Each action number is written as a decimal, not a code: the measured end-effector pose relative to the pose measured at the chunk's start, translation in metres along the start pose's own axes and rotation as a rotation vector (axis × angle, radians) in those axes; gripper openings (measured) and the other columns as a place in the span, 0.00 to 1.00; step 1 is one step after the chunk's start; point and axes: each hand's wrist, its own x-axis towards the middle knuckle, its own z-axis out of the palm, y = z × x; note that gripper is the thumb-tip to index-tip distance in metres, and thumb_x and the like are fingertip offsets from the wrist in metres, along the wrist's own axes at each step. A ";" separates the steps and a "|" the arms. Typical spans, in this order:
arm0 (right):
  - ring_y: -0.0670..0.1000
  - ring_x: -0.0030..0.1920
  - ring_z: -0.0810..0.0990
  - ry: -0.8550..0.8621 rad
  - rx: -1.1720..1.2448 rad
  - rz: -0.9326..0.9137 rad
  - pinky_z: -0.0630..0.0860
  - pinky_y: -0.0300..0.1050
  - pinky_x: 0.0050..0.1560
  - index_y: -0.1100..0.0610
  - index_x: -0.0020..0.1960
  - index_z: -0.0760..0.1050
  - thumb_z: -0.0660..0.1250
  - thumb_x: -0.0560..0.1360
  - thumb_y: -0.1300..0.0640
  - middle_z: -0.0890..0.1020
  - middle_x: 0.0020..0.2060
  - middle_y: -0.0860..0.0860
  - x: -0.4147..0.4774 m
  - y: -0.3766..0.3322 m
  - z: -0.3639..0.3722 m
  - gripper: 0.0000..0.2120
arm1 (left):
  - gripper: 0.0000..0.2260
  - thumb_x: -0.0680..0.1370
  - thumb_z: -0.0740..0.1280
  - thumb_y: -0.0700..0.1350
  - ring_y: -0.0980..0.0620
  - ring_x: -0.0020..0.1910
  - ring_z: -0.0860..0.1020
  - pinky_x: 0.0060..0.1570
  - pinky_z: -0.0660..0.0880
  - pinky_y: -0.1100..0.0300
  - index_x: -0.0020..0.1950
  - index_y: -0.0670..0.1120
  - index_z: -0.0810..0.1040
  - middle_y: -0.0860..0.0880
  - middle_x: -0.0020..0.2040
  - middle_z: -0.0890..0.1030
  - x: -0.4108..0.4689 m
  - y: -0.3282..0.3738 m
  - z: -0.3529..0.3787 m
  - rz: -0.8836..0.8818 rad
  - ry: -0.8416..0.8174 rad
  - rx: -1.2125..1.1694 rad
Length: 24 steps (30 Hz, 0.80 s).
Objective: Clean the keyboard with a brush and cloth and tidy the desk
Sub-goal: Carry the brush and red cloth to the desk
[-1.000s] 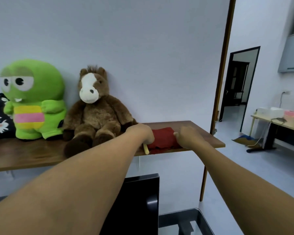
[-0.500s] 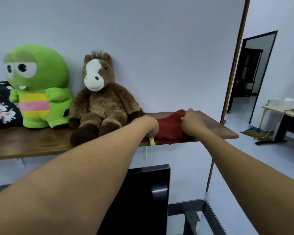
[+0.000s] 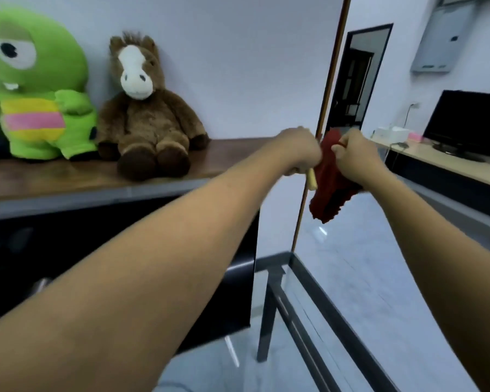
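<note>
Early going, I judge: left hand (image 3: pixel 300 154) curled round a pale brush handle (image 3: pixel 311 181), right hand (image 3: pixel 354 157) fingers clamped on the red cloth (image 3: pixel 330 193), both held just off the wooden shelf's (image 3: pixel 227 151) right end (no keyboard in view), so all the cleaning and tidying is left.

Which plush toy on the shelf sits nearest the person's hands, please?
The brown horse plush: it sits right of the green plush, closest to the left hand gripping the brush and right hand gripping the red cloth.

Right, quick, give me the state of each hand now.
Left hand: closed, fingers curled round the pale wooden brush handle.
Right hand: closed, gripping the dark red fluffy cloth.
</note>
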 end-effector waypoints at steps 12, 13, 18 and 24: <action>0.54 0.38 0.75 -0.283 0.004 0.277 0.68 0.46 0.39 0.55 0.49 0.66 0.60 0.81 0.56 0.78 0.43 0.56 -0.264 0.086 0.097 0.04 | 0.09 0.78 0.58 0.41 0.45 0.40 0.81 0.38 0.77 0.56 0.54 0.42 0.75 0.43 0.45 0.80 -0.157 -0.109 0.227 -0.349 -0.453 -0.102; 0.55 0.38 0.75 -0.306 0.021 0.282 0.68 0.46 0.40 0.54 0.49 0.66 0.60 0.81 0.56 0.78 0.40 0.53 -0.283 0.088 0.107 0.04 | 0.10 0.77 0.58 0.40 0.46 0.38 0.80 0.36 0.77 0.56 0.55 0.42 0.75 0.43 0.44 0.80 -0.171 -0.121 0.242 -0.396 -0.482 -0.097; 0.52 0.36 0.74 -0.442 0.125 0.282 0.68 0.47 0.37 0.53 0.46 0.67 0.62 0.80 0.55 0.75 0.33 0.47 -0.359 0.101 0.151 0.06 | 0.11 0.77 0.58 0.44 0.47 0.41 0.82 0.35 0.76 0.58 0.54 0.43 0.77 0.46 0.45 0.82 -0.225 -0.159 0.306 -0.617 -0.551 -0.167; 0.48 0.36 0.74 -0.557 0.059 0.441 0.71 0.46 0.37 0.56 0.48 0.69 0.60 0.81 0.55 0.76 0.35 0.48 -0.396 0.156 0.188 0.06 | 0.10 0.79 0.60 0.43 0.48 0.45 0.84 0.25 0.73 0.62 0.49 0.39 0.79 0.44 0.44 0.83 -0.230 -0.155 0.349 -0.851 -0.663 -0.265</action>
